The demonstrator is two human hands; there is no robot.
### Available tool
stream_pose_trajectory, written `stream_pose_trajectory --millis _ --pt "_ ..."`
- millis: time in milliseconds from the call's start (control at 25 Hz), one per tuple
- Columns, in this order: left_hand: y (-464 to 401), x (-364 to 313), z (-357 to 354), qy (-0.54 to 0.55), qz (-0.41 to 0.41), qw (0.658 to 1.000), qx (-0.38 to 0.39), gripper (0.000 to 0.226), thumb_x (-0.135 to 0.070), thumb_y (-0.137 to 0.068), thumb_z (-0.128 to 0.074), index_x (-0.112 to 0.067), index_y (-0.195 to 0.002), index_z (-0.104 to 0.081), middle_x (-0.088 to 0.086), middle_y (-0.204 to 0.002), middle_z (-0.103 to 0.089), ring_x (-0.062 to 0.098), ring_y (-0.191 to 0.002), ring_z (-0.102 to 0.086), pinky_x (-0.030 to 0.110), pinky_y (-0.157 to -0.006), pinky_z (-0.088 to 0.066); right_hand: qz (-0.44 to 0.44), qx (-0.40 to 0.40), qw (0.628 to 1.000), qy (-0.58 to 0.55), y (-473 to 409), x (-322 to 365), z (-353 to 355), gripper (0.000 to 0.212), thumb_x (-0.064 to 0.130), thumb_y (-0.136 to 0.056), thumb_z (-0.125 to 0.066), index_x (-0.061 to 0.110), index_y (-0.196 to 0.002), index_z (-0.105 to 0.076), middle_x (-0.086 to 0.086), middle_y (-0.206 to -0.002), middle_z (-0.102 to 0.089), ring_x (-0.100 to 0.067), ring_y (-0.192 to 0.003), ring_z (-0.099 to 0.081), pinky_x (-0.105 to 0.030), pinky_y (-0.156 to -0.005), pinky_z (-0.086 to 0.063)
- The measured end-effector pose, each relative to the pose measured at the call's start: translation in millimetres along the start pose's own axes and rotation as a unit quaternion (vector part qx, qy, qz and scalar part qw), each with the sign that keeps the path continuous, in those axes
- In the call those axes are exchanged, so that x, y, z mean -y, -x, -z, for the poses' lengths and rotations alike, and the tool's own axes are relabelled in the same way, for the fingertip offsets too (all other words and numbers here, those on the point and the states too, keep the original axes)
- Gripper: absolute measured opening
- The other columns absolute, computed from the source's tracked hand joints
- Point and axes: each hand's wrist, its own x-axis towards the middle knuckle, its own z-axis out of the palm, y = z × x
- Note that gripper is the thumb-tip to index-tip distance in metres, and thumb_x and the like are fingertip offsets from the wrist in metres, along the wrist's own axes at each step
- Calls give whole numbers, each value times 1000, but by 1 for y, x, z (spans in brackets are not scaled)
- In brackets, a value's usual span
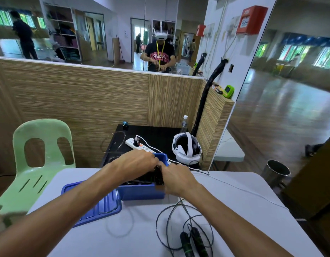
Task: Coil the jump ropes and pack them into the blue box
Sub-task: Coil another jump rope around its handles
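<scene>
The blue box (141,191) stands on the white table, holding dark coiled ropes. Both hands are over its open top. My left hand (136,162) has its fingers curled down into the box on a rope bundle. My right hand (177,178) grips black jump rope handles (159,176) at the box's right rim. A second jump rope (186,229) lies loose on the table near the front, its two black handles with green marks side by side and its thin cord in uneven loops.
The blue lid (103,206) lies left of the box. A green plastic chair (39,154) stands at the left. Behind the table, a black stand carries a white power strip (140,145), a VR headset (186,147) and a bottle (184,124). A metal bin (275,173) stands right.
</scene>
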Motion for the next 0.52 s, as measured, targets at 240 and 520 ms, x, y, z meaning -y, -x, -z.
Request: stream_pose_trajectory --millis 240,520 --pt "20 -31 -5 63 139 971 -186 31 -11 -81 -70 -11 -110 -58 3 -101 -61 22 -89 -62 31 -67 -49 -64 -73 994 -39 -12 -16 15 67 51 -84 -64 36 -143 -37 -9 -102 -69 -33 -92 -65 -36 -70 -48" --pt "28 -72 -30 422 287 816 -272 17 -28 -95 -56 -18 -108 -61 -8 -84 -63 10 -69 -59 29 -58 -48 -78 -133 988 -18 -15 -24 13 65 55 -85 -63 33 -142 -39 -9 -100 -66 -31 -88 -66 -36 -68 -49"
